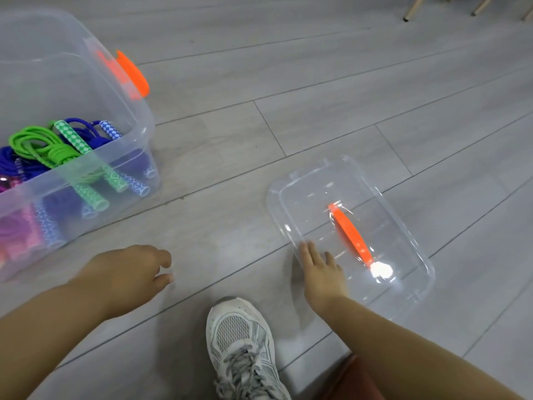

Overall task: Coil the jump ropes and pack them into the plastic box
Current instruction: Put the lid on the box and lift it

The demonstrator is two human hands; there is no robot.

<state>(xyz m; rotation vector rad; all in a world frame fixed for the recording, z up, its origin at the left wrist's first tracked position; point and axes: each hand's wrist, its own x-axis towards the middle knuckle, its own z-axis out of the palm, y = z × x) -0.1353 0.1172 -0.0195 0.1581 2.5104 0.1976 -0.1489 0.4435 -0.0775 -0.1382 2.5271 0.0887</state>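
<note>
While the box (141, 111) stands open on the floor (317, 82), up and to the left of the left hand (127, 272), the ropes lie coiled inside it. A green rope (43, 148) sits on top, its checked handles slanting down toward the box's near wall. A blue rope (86, 131) lies just behind and under the green one. A pink rope (17, 229) is at the box's left end, farthest from both hands. An orange latch (134, 75) sticks out from the box's right end, well above the left hand.

The left hand hovers over bare floor just below the box's near wall. Its fingers are loosely curled and it holds nothing. The right hand (321, 272) reaches forward with its fingers straight and flat. They lie on the near left corner of the clear lid (398, 235), and the pictures do not show whether they grip its edge. The two hands are well apart.

The lid lies flat on the floor, stretching away up and to the right of the right hand. Its orange handle (350, 233) runs lengthwise just beyond the fingertips. A bright glare sits at the handle's near end.

Between the two forearms, below both hands, a white laced shoe (242, 342) points forward. Far beyond the right hand, at the top edge, are pale chair legs (414, 7).
</note>
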